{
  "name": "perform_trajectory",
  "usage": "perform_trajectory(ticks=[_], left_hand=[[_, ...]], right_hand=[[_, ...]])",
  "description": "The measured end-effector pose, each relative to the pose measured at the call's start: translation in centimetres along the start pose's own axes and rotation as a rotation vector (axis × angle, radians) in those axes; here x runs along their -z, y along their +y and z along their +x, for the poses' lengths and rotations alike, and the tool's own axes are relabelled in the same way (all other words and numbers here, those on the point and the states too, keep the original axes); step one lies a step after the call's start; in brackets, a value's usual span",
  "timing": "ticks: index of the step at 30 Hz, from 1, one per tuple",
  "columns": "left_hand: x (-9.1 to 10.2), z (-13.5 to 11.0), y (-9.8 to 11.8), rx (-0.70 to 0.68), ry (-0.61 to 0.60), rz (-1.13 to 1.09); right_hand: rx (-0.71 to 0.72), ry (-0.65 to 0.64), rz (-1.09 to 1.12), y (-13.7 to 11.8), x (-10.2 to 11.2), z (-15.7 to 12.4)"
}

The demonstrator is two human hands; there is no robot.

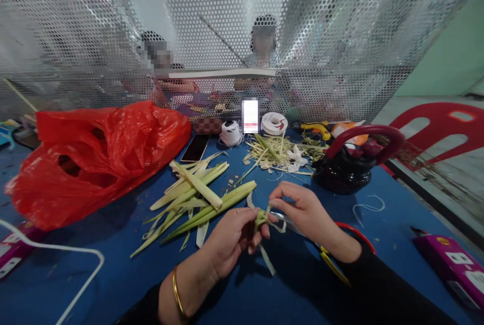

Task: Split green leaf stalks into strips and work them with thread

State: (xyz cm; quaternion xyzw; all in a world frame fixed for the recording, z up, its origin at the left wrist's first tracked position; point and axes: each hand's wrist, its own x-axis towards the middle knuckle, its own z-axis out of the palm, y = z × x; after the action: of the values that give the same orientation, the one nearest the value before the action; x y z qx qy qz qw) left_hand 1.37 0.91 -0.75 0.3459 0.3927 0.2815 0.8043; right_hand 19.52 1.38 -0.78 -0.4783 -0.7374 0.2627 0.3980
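Note:
Between the thumb and fingers of my left hand (232, 234) is a small green bundle of folded leaf strips (260, 220), with pale ends hanging below it. My right hand (308, 211) pinches the top of the same bundle, thumb against forefinger. Under the right hand lie scissors (335, 267) with red and yellow handles, their blades partly hidden. To the left of my hands, long pale green leaves (200, 186) are heaped on the blue table (287, 284). Exactly how the strips are wound is too small to make out.
Behind are a red plastic bag (113, 153), a phone (195, 148), white thread (231, 133), a ribbon spool (274, 123) and leaf scraps (270, 151). A black pot-shaped basket (346, 173) stands right. Beyond the perforated metal screen (212, 22) sit two people.

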Motion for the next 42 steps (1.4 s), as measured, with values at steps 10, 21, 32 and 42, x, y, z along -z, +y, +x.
perform_trajectory(ticks=[10, 21, 32, 42], left_hand=[[0.4, 0.0, 0.8, -0.112, 0.123, -0.283], [0.3, -0.4, 1.3, -0.141, 0.183, -0.186], [1.7, -0.5, 2.8, -0.171, 0.256, -0.078], [1.3, -1.1, 2.8, -0.245, 0.132, -0.001]], right_hand=[[0.142, 0.206, -0.175, -2.3, -2.0, -2.1], [-0.18, -0.178, 0.432, -2.3, -4.9, -1.9], [-0.044, -0.218, 0.308, -3.8, -4.6, -3.2], [-0.192, -0.204, 0.397, -3.0, -5.3, -3.6]])
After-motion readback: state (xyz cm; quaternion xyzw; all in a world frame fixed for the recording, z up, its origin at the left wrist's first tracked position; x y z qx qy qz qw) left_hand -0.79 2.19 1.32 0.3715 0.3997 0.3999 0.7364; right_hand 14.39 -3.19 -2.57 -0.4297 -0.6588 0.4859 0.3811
